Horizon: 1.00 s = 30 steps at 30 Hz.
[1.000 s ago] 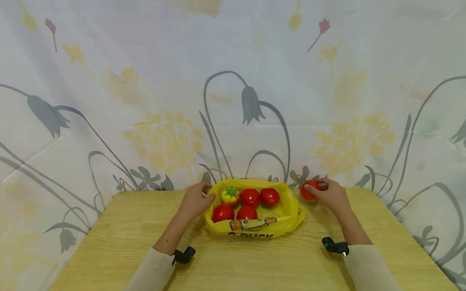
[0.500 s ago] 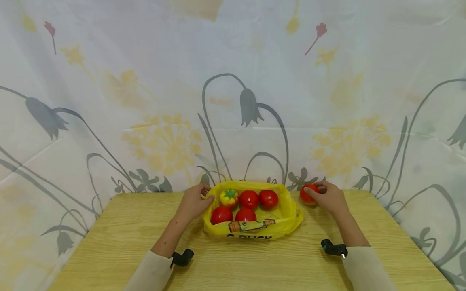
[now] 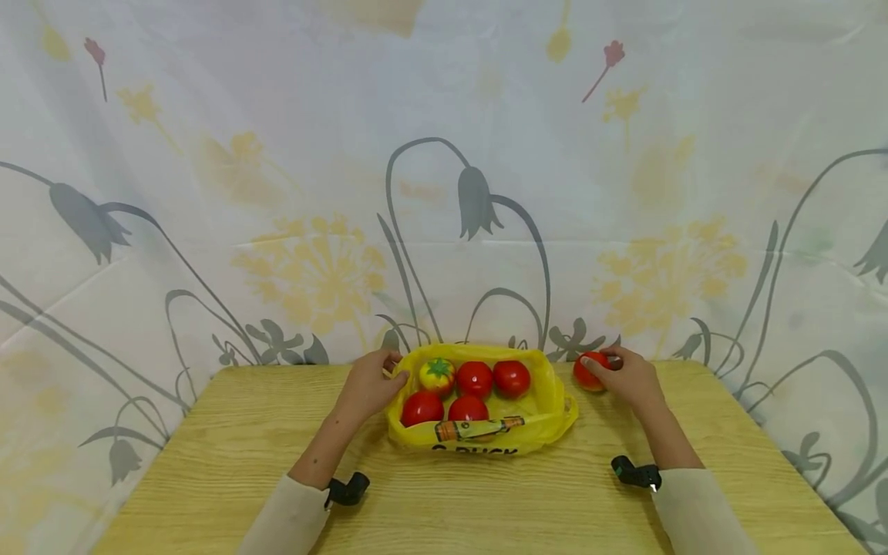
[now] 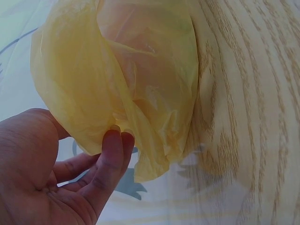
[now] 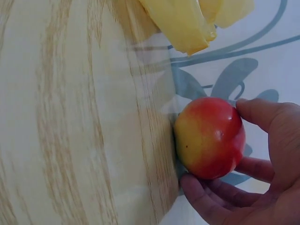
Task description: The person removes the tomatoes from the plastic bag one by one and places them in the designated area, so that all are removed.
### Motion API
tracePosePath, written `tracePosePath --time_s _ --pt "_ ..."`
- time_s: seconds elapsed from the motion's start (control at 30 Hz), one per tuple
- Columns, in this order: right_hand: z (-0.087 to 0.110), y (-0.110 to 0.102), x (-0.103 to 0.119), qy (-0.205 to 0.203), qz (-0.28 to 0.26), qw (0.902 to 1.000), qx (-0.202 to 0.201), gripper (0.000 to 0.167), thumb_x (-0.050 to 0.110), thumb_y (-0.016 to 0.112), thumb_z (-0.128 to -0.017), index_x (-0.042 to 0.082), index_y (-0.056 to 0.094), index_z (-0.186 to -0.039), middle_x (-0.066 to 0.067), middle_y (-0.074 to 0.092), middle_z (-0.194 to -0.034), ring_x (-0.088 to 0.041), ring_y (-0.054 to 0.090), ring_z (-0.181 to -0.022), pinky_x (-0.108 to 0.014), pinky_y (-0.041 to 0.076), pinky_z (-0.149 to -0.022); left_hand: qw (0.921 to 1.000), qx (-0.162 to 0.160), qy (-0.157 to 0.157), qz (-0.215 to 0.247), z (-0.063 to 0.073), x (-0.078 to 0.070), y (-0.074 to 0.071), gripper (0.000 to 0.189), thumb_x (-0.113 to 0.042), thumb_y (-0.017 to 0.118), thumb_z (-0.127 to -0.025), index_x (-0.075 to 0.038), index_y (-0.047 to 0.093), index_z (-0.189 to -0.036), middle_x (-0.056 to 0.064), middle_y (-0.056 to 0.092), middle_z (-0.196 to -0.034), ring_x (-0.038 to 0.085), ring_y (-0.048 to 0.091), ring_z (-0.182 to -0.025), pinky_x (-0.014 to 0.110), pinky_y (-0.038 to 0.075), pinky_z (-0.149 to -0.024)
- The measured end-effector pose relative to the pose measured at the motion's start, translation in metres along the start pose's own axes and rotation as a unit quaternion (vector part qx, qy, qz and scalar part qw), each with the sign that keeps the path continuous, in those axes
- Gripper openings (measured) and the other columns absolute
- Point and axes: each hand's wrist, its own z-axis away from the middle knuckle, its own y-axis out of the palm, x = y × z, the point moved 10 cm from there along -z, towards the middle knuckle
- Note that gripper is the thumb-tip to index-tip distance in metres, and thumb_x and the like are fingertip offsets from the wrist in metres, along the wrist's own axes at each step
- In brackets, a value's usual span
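A yellow plastic bag (image 3: pixel 548 432) lies with its mouth spread wide on the table, holding several red tomatoes (image 3: pixel 475 379) and one yellow-and-red tomato (image 3: pixel 437 376) with a green star-shaped top. At the bag's left end, my left hand (image 3: pixel 371 388) holds its rim; the left wrist view shows the fingertips (image 4: pixel 112 140) against the thin plastic. To the right of the bag, my right hand (image 3: pixel 631 380) grips a red tomato (image 3: pixel 588 372) between thumb and fingers. That tomato has a yellowish side in the right wrist view and sits low by the table's back edge.
The wood-grain table (image 3: pixel 486 509) ends at the back against a flower-printed cloth (image 3: pixel 444 193). A loose handle (image 3: pixel 570 412) of the bag sticks out toward the right hand. Black wrist cameras (image 3: pixel 349 489) sit on both wrists.
Both hands stay in place on the bag and the tomato. Only a slight shift of the head camera's view shows.
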Motion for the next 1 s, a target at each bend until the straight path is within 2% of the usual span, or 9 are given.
tracePosePath --time_s 0.43,0.67,0.83,1.0 --pt "0.000 0.001 0.000 0.001 -0.003 0.9999 0.015 0.070 0.049 0.063 -0.104 -0.011 0.058 -0.138 -0.037 0.064 -0.129 -0.053 0.063 -0.114 -0.061 0.054 -0.095 1.0000 0.001 0.003 -0.005 -0.001 0.002 0.000 0.031 -0.017 0.074 -0.099 0.002 0.071 -0.124 0.015 0.072 -0.110 0.026 0.069 -0.088 0.042 0.061 -0.077" --pt "0.000 0.004 -0.001 0.012 -0.006 0.9997 0.019 0.074 0.052 0.062 -0.104 -0.010 0.055 -0.143 -0.037 0.062 -0.133 -0.053 0.061 -0.119 -0.063 0.052 -0.099 0.9999 0.000 -0.003 -0.012 0.001 0.004 -0.003 0.032 -0.017 0.075 -0.098 0.001 0.071 -0.124 0.015 0.072 -0.110 0.029 0.070 -0.091 0.043 0.061 -0.078" --pt "0.002 0.002 0.008 0.004 -0.015 0.9998 0.011 0.078 0.055 0.062 -0.104 -0.010 0.053 -0.146 -0.036 0.061 -0.136 -0.052 0.059 -0.123 -0.062 0.052 -0.101 0.9998 0.001 -0.013 -0.017 0.002 0.007 -0.003 0.032 -0.017 0.076 -0.098 0.000 0.072 -0.125 0.013 0.072 -0.110 0.026 0.069 -0.089 0.040 0.060 -0.077" --pt "0.004 -0.010 0.022 -0.015 -0.015 0.9997 -0.010 0.073 0.052 0.061 -0.105 -0.009 0.055 -0.144 -0.038 0.060 -0.136 -0.053 0.059 -0.123 -0.063 0.053 -0.098 1.0000 0.005 0.001 -0.007 0.001 0.001 -0.003 0.033 -0.015 0.074 -0.098 0.003 0.071 -0.125 0.016 0.071 -0.110 0.026 0.068 -0.087 0.041 0.060 -0.076"
